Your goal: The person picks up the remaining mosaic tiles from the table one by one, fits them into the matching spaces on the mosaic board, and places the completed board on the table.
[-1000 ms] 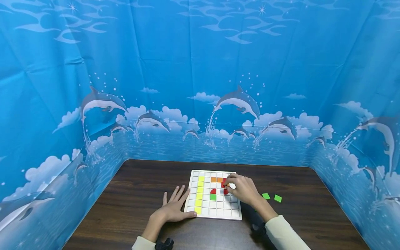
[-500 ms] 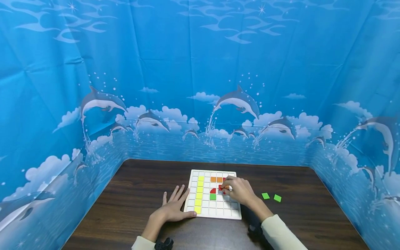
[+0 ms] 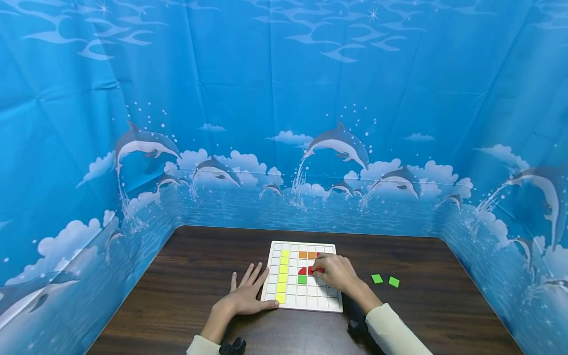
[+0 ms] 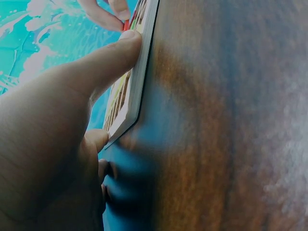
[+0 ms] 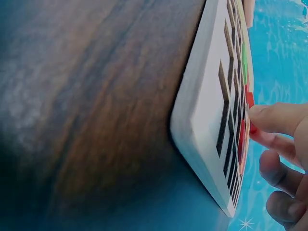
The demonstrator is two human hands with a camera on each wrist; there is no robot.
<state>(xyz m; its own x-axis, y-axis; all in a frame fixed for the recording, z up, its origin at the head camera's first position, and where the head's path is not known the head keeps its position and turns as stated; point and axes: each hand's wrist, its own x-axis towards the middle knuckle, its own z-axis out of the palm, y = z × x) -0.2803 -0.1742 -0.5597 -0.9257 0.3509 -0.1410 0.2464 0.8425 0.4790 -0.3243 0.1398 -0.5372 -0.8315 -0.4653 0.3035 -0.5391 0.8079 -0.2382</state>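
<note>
A white gridded board [image 3: 310, 301] lies on the dark wooden table. My right hand [image 3: 340, 272] pinches a red tile [image 5: 250, 99] between thumb and fingertips, low over the board's middle. Directly left of that tile sits a red quarter-round piece [image 3: 302, 271], with a green square tile [image 3: 302, 280] just below it. Two orange tiles [image 3: 303, 255] are in an upper row, and the right hand partly hides red pieces beside them. My left hand [image 3: 248, 297] spreads along the board's left edge, its thumb on the near left corner. A column of yellow tiles [image 3: 282, 270] runs near that edge.
Two loose green tiles, one [image 3: 377, 278] nearer the board and another [image 3: 394, 282] farther right, lie on the table [image 3: 204, 266]. Behind the table stands a blue curtain [image 3: 275, 212] printed with dolphins.
My right hand has shifted the red tile left and toward me, from beside the upper rows to right of the quarter-round piece. The left hand stays put.
</note>
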